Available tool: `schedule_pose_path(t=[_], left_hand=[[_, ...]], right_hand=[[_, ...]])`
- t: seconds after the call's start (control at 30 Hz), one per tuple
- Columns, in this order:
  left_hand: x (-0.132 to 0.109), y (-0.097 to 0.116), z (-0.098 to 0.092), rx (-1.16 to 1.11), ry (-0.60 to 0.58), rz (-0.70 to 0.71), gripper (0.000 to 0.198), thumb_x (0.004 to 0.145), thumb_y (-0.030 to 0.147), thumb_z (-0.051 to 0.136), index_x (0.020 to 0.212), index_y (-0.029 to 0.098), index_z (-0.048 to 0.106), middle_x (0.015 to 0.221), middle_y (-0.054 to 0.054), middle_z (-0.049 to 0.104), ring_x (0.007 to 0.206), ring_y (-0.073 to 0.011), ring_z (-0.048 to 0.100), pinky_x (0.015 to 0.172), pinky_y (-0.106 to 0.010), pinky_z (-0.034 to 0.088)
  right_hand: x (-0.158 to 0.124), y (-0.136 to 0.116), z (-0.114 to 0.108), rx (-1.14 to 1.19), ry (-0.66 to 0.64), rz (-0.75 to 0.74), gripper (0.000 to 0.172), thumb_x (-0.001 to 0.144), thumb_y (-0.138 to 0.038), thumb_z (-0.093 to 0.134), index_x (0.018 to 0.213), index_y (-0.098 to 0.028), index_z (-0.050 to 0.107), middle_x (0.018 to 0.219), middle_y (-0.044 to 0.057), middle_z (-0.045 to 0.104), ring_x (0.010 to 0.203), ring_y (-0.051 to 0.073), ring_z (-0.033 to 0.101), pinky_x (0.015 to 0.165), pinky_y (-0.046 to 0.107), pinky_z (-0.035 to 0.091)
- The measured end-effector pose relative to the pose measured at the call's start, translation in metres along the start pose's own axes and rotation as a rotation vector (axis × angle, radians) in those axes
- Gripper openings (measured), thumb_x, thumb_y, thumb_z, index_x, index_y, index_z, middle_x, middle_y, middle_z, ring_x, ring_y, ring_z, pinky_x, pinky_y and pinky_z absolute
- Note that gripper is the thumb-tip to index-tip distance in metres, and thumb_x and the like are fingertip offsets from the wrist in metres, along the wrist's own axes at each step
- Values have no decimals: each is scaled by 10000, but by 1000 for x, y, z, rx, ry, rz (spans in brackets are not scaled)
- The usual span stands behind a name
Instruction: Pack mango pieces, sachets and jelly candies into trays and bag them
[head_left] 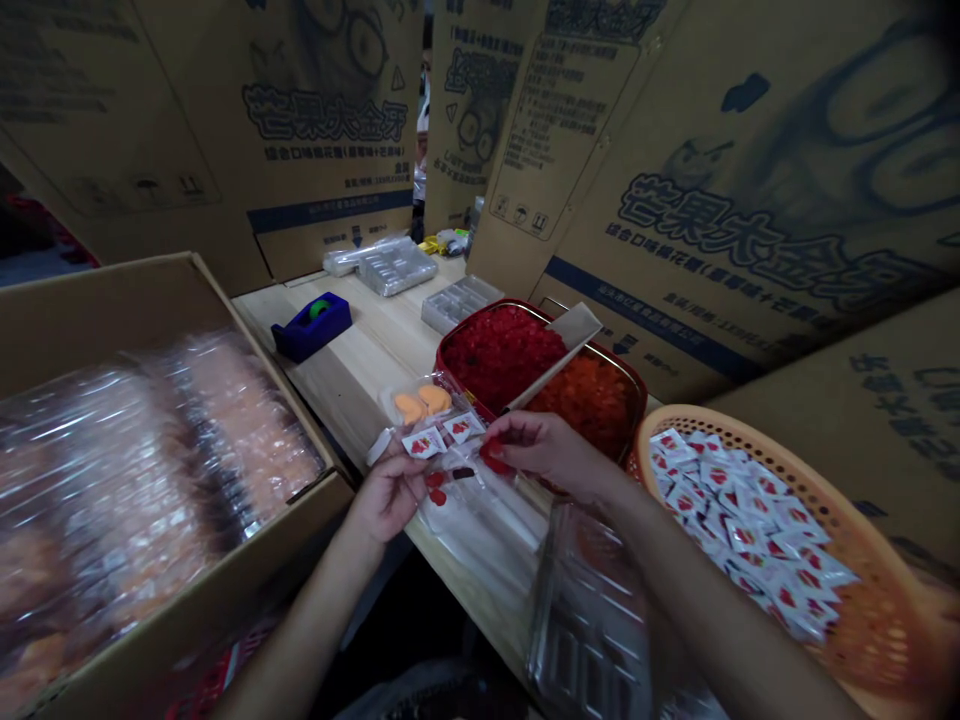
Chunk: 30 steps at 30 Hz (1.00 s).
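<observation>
My left hand [391,490] is closed on the near left edge of a clear plastic tray. Two orange candies [424,402] lie in its far part, and two small white sachets [442,435] printed in red sit in front of them. A few red pieces [436,490] show beside my left fingertips. Over the tray's right side, my right hand [551,455] pinches a red candy piece [495,455] between thumb and fingers. Just beyond that hand stands a red-rimmed container with red pieces [502,355] and orange-red pieces [589,400], parted by a cardboard strip [559,350].
At left, an open carton [330,480] holds rows of packed trays. An orange basket [862,530] of white sachets stands at right. Clear trays [592,620] are stacked near my right forearm. A blue tape dispenser [313,325] and more trays [394,265] sit farther back, before large cartons [675,200].
</observation>
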<state>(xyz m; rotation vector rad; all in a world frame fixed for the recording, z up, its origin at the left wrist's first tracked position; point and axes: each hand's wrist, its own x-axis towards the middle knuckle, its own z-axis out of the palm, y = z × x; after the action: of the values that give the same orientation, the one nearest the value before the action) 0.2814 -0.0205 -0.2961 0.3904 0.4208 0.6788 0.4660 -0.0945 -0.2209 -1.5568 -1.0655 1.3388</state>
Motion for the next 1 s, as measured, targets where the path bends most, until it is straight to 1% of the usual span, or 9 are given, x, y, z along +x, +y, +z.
schedule_pose_path(t=[0.13, 0.27, 0.37, 0.5, 0.67, 0.77, 0.83, 0.9, 1.0], left_hand=[[0, -1, 0, 11, -1, -7, 699, 611, -54, 515, 1243, 233, 424, 967, -22, 687, 876, -182, 638, 772, -326, 514], [0, -2, -1, 10, -21, -16, 671, 625, -53, 490, 1232, 229, 442, 986, -32, 682, 861, -186, 641, 740, -318, 521], [-1, -2, -2, 5, -15, -30, 641, 637, -57, 467, 1212, 225, 462, 955, -34, 686, 822, -188, 648, 701, -318, 528], [-2, -3, -1, -39, -5, -18, 631, 636, -76, 455, 1187, 228, 482, 951, -27, 683, 872, -183, 635, 781, -353, 512], [-4, -3, 0, -39, -4, -34, 619, 629, -73, 448, 1170, 225, 492, 995, -36, 675, 862, -182, 635, 762, -361, 518], [-4, -2, -2, -19, -17, -30, 604, 630, -58, 466, 1163, 223, 495, 1006, -31, 671, 892, -196, 628, 794, -398, 505], [-4, -3, -3, -11, -30, -28, 599, 628, -56, 473, 1161, 217, 495, 1030, -37, 662, 934, -207, 614, 814, -416, 492], [-4, -3, -3, -13, -26, -23, 591, 623, -61, 477, 1151, 206, 501, 1038, -41, 658, 956, -204, 605, 834, -409, 482], [-4, -3, -3, -9, -6, -21, 573, 620, -62, 481, 1129, 196, 514, 1025, -40, 661, 944, -199, 609, 845, -394, 478]], right_hand=[[-3, 8, 14, -2, -4, -8, 271, 644, -353, 662, 799, -146, 579, 584, -42, 568, 474, 54, 477, 446, 182, 349], [-6, 9, 14, 28, 5, -27, 269, 642, -345, 669, 800, -147, 577, 617, -37, 583, 501, 54, 487, 487, 191, 383], [-7, 11, 12, 51, 51, -43, 268, 641, -341, 675, 797, -147, 574, 622, -38, 582, 498, 50, 478, 490, 193, 393], [-8, 15, 11, 57, 107, -26, 285, 621, -348, 690, 784, -149, 567, 618, -40, 579, 468, 50, 468, 459, 195, 382], [-11, 16, 11, 51, 128, 9, 292, 614, -339, 692, 800, -151, 568, 617, -41, 578, 465, 51, 476, 435, 182, 350], [-14, 14, 8, 79, 166, 17, 295, 603, -348, 692, 780, -153, 561, 619, -35, 595, 457, 48, 470, 442, 183, 354], [-16, 12, 8, 74, 157, 40, 296, 606, -360, 683, 779, -154, 558, 608, -28, 604, 437, 46, 456, 435, 185, 348], [-17, 11, 8, 53, 135, 77, 301, 605, -372, 674, 778, -155, 557, 609, -21, 610, 418, 46, 444, 422, 189, 342], [-16, 12, 10, 5, 160, 96, 297, 608, -386, 660, 760, -158, 547, 596, -23, 600, 396, 47, 425, 403, 195, 334]])
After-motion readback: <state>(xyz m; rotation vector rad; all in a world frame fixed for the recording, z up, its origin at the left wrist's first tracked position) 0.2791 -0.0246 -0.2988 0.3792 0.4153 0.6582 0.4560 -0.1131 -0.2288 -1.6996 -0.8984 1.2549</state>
